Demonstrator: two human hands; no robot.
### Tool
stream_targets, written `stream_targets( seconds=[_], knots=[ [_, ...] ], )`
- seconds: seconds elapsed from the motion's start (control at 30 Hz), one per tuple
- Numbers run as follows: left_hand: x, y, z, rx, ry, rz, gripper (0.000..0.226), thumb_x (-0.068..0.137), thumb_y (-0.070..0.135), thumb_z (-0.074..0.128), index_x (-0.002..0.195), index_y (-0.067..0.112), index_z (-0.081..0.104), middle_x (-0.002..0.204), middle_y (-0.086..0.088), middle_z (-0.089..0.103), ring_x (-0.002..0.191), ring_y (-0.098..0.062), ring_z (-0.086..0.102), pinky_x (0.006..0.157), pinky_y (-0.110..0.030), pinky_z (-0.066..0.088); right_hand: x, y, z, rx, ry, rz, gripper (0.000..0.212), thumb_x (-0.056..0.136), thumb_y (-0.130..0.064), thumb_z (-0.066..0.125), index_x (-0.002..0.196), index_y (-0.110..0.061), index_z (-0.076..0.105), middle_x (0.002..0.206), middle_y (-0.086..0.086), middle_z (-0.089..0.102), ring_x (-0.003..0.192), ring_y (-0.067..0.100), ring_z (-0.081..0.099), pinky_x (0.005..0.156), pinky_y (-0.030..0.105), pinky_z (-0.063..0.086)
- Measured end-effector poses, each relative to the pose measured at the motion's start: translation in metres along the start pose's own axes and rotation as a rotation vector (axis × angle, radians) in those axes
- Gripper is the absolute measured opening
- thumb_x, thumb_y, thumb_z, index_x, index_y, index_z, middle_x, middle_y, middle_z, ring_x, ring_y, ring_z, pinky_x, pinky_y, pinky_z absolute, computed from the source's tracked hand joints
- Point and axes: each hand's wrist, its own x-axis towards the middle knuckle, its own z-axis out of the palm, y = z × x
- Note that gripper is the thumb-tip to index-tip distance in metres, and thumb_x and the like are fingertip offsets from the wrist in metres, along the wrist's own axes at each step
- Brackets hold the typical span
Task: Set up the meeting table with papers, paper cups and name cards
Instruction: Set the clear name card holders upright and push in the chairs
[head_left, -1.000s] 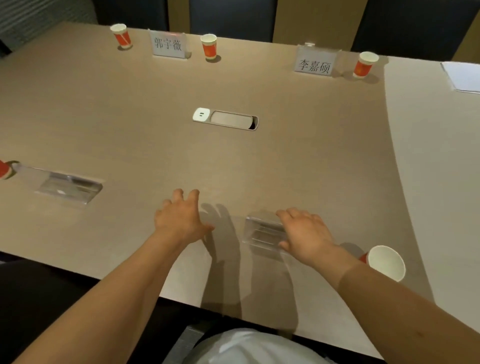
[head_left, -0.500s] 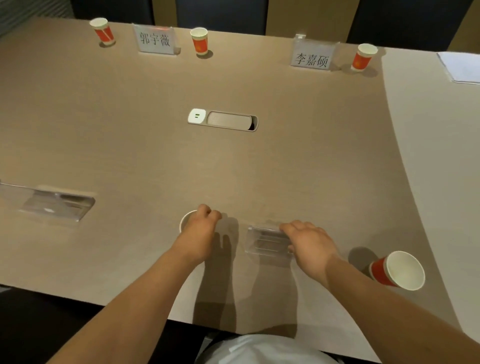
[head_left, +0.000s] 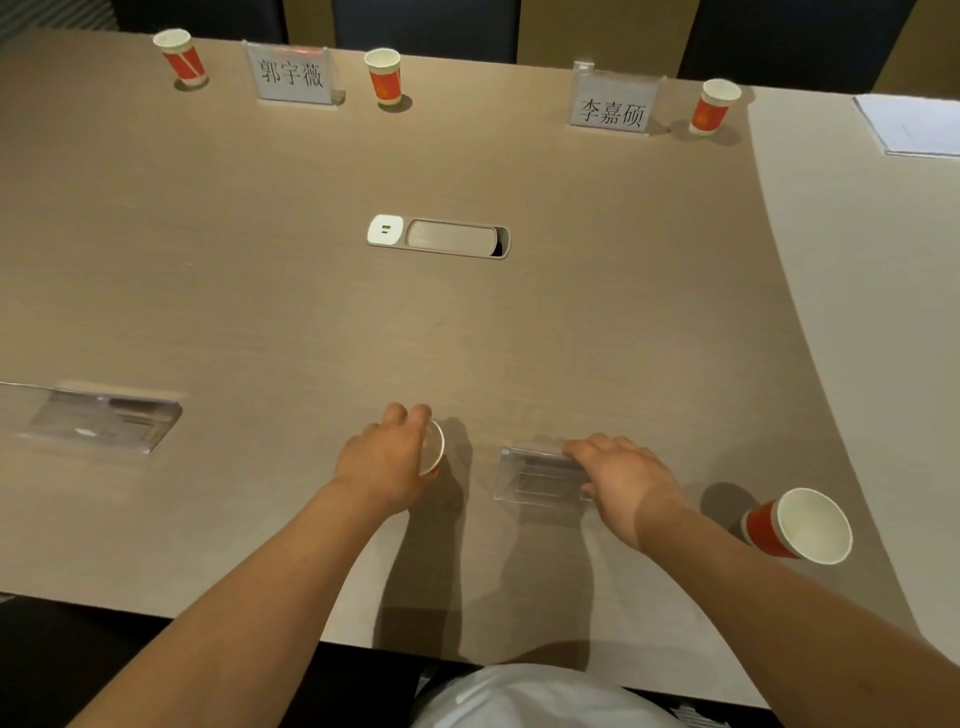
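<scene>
Left hand (head_left: 387, 462) is now wrapping a cup (head_left: 434, 448) that wasn't in it a second ago (it was flat and spread on the table (head_left: 311, 322) then); fingers are curled round the cup wall, rim showing at the fingertips. Can't tell if the cup is seated on the table or just off it. Right hand (head_left: 621, 480) is staying on the near card holder (head_left: 537, 478), fingers together over its right end, thumb hidden. Reading: this seat is getting its cup and name card paired up, cup going left of the holder, close beside it.

Around: a second cup (head_left: 797, 525) is sitting right of the right wrist, clear of the holder. Another clear holder (head_left: 98, 418) is lying far left. Far edge is already set: three cups (head_left: 184, 57) (head_left: 384, 75) (head_left: 712, 106) and two name cards (head_left: 292, 74) (head_left: 612, 106). Paper (head_left: 911, 124) is sitting top right, well apart, none at the near seats yet. The cable port (head_left: 439, 236) mid-table isn't in the way.
</scene>
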Motion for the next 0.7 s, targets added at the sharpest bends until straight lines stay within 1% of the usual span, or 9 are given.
stream_targets(
  seconds=[0.03,0.1,0.2,0.3,0.43,0.53,0.6,0.63,0.7],
  knots=[
    [-0.001,-0.002,0.001,-0.026,-0.031,0.054,0.071,0.082,0.038,0.069,0.140,0.028,0.031,0.139,-0.002,0.042,0.117,-0.031,0.052,0.091,-0.045,0.049,0.000,0.000,0.000,0.004,-0.001,0.004,0.051,0.095,-0.012,0.050,0.142,-0.028,0.038,0.138,0.001,0.049,0.123,0.025,0.047,0.103,0.036,0.039],
    [-0.003,-0.005,0.003,-0.006,-0.028,0.152,0.075,0.081,0.028,0.073,0.142,0.034,0.029,0.144,0.003,0.036,0.120,-0.029,0.050,0.094,-0.043,0.048,0.000,0.001,0.001,0.013,-0.006,0.005,0.052,0.096,-0.013,0.050,0.144,-0.028,0.037,0.139,0.001,0.049,0.124,0.025,0.046,0.103,0.036,0.038],
    [-0.003,-0.009,0.008,0.033,-0.005,0.162,0.086,0.077,0.010,0.073,0.141,0.041,0.025,0.153,0.004,0.025,0.127,-0.030,0.043,0.098,-0.042,0.044,-0.001,0.002,0.001,0.016,-0.006,0.001,0.052,0.097,-0.013,0.049,0.145,-0.028,0.035,0.141,0.001,0.048,0.125,0.025,0.045,0.104,0.035,0.036],
    [-0.001,-0.011,0.011,-0.008,-0.009,0.147,0.089,0.073,0.000,0.071,0.138,0.041,0.027,0.152,0.001,0.023,0.127,-0.032,0.041,0.099,-0.042,0.047,-0.001,0.002,0.001,0.016,-0.003,-0.002,0.051,0.097,-0.014,0.048,0.145,-0.028,0.035,0.141,0.001,0.048,0.125,0.025,0.045,0.105,0.036,0.036],
    [0.000,-0.010,0.012,-0.005,0.009,0.156,0.090,0.072,0.000,0.072,0.138,0.042,0.027,0.149,0.002,0.026,0.124,-0.030,0.041,0.099,-0.040,0.046,-0.002,0.002,0.000,0.010,0.003,-0.020,0.050,0.097,-0.013,0.048,0.143,-0.028,0.037,0.140,0.000,0.049,0.124,0.024,0.046,0.104,0.036,0.036],
    [0.001,-0.007,0.011,0.038,0.018,0.141,0.098,0.069,-0.001,0.075,0.141,0.042,0.023,0.149,0.001,0.026,0.126,-0.031,0.041,0.101,-0.040,0.045,-0.002,0.004,0.001,0.018,0.013,-0.030,0.050,0.095,-0.011,0.049,0.142,-0.027,0.039,0.137,0.000,0.051,0.123,0.025,0.047,0.103,0.036,0.036],
    [0.001,-0.003,0.011,0.056,0.002,0.114,0.103,0.067,-0.001,0.076,0.143,0.042,0.020,0.152,0.001,0.023,0.130,-0.032,0.037,0.103,-0.042,0.042,-0.003,0.004,0.001,0.024,0.027,-0.030,0.051,0.094,-0.010,0.050,0.141,-0.027,0.041,0.135,0.001,0.053,0.122,0.025,0.048,0.102,0.036,0.037],
    [0.000,-0.001,0.011,0.073,-0.011,0.086,0.106,0.068,0.001,0.077,0.144,0.043,0.015,0.155,-0.001,0.019,0.135,-0.034,0.031,0.108,-0.045,0.037,-0.003,0.004,0.000,0.025,0.027,-0.034,0.051,0.093,-0.010,0.051,0.141,-0.026,0.041,0.134,0.001,0.053,0.122,0.026,0.047,0.102,0.036,0.037],
    [-0.004,0.011,0.009,0.136,-0.023,0.036,0.114,0.073,0.014,0.078,0.147,0.044,-0.003,0.161,-0.005,0.002,0.146,-0.042,0.008,0.117,-0.055,0.016,-0.006,0.007,-0.001,0.034,0.015,-0.049,0.053,0.094,-0.016,0.053,0.144,-0.023,0.037,0.139,0.003,0.050,0.126,0.027,0.046,0.104,0.037,0.036]
  ],
)
